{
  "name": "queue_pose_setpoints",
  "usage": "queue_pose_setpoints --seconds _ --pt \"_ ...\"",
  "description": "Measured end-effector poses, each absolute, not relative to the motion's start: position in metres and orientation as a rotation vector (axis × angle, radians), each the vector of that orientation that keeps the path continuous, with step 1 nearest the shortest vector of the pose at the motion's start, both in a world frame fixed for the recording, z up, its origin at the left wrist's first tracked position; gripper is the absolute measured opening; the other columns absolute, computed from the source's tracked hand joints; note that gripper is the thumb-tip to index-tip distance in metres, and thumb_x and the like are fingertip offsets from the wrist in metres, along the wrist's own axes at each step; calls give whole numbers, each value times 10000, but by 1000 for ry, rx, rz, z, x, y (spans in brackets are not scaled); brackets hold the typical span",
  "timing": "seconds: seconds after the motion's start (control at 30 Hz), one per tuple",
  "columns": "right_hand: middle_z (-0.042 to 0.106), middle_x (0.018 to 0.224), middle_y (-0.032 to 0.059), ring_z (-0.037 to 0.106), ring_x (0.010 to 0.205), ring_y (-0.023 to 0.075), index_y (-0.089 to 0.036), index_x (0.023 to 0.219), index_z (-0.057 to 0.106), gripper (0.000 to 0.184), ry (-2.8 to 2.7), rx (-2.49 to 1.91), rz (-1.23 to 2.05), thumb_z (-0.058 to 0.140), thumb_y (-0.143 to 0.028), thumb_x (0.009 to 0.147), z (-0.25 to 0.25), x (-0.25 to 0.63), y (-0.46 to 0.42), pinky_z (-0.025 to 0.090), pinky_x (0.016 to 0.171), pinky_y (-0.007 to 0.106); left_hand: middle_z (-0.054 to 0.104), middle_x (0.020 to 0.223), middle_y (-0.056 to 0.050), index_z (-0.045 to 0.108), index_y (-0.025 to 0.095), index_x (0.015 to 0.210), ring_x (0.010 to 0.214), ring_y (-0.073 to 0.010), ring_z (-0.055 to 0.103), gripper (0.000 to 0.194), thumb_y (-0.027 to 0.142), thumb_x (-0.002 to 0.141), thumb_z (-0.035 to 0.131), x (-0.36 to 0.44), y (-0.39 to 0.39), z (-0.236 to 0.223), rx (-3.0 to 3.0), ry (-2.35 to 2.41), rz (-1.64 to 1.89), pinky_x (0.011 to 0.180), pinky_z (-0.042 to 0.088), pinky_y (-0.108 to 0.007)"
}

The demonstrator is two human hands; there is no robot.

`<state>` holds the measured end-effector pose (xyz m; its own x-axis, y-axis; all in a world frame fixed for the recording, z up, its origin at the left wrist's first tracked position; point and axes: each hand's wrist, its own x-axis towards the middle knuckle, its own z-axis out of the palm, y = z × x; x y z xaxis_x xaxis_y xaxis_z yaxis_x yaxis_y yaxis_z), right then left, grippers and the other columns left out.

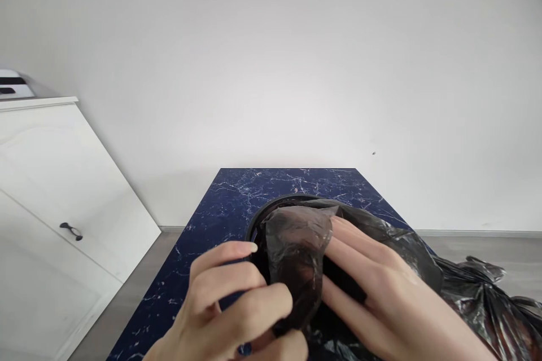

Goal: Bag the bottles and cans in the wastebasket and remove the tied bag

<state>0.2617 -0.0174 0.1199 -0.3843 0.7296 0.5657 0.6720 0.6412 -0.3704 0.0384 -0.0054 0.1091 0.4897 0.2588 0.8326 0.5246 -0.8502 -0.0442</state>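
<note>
A thin black garbage bag (pixel 298 231) hangs over a round bin with a black rim (pixel 271 203) on the blue marbled table. My right hand (pixel 372 276) reaches in from the right, its fingertips covered by the see-through film of the bag, gripping it. From the lower left, my left hand (pixel 237 299) comes in with curled fingers. Its index finger and thumb close on the bag's near edge, while the little finger sticks out by the rim. Most of the bin is hidden beneath the bag and my hands.
At the right lies a bunched, knotted black plastic bag (pixel 486 299). The blue marbled tabletop (pixel 241 186) reaches toward a white wall (pixel 271 67). A white cabinet (pixel 63 169) with a dark handle stands at the left, with a partly visible white-and-black object (pixel 14 84) on top.
</note>
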Motion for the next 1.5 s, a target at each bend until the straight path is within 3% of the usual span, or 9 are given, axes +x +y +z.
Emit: queue_pose_setpoints --seconds 0.3,0.43,0.6,0.73,0.83,0.93,1.1,1.27,1.5 --pt "728 1439 32 708 1312 311 -341 1303 729 300 -1740 -1370 141 574 -470 1080 104 288 4 629 1066 495 782 1046 -14 670 301 729 1129 -295 703 275 119 908 570 -26 47 123 -2704 -867 -817 874 587 -405" --pt "702 1484 30 671 1367 336 -345 1307 749 356 -1682 -1398 348 576 -540 1065 101 290 19 668 959 458 803 1088 -44 781 325 998 975 -292 759 304 279 1000 481 -49 63 111 -2673 -1284 -663 758 594 -385" --pt "754 1395 65 713 1298 309 -313 1325 739 477 -1528 -1365 534 604 -652 1018 96 298 34 595 1092 482 793 1224 -34 682 343 1308 711 -233 725 355 480 1059 468 -27 47 120 -2361 -1533 -1128 584 540 -344" --pt "757 1374 96 725 1259 311 -294 1323 735 545 -1510 -1399 595 639 -702 975 95 322 35 596 1081 488 742 1383 -49 628 348 1405 1134 -325 740 468 591 1005 614 -5 40 122 -2525 -1583 -1234 729 593 -333" --pt "729 1416 84 693 1304 311 -332 1375 701 581 -1593 -1421 615 722 -695 922 93 342 28 589 1085 471 780 1247 -48 720 337 1253 901 -281 747 422 630 952 688 1 50 117 -2584 -1636 -1171 564 496 -297" --pt "729 1383 79 702 1260 305 -346 1417 663 699 -1667 -1449 615 819 -694 831 91 353 24 617 999 424 738 831 1 733 282 948 500 -153 508 372 631 996 615 5 63 114 -2544 -1752 -1248 472 340 -289" --pt "698 791 29 658 724 193 -236 1039 722 542 -1491 -1479 588 756 -745 858 89 347 31 540 640 307 513 627 37 510 234 735 576 -142 466 463 586 1032 558 8 81 106 -2399 -1935 -1512 539 324 -260" --pt "568 639 -25 523 580 141 -234 899 659 536 -1342 -1436 604 730 -764 870 84 339 48 395 516 265 331 582 65 357 236 718 547 -126 325 491 579 1027 524 7 95 94 -2359 -2074 -1577 519 236 -262" --pt "693 1403 81 679 1250 308 -317 1368 641 719 -1650 -1385 341 834 -721 805 90 343 22 586 963 385 278 594 64 362 234 704 566 -128 278 506 608 1001 528 6 105 91 -2388 -2123 -1468 530 207 -270"
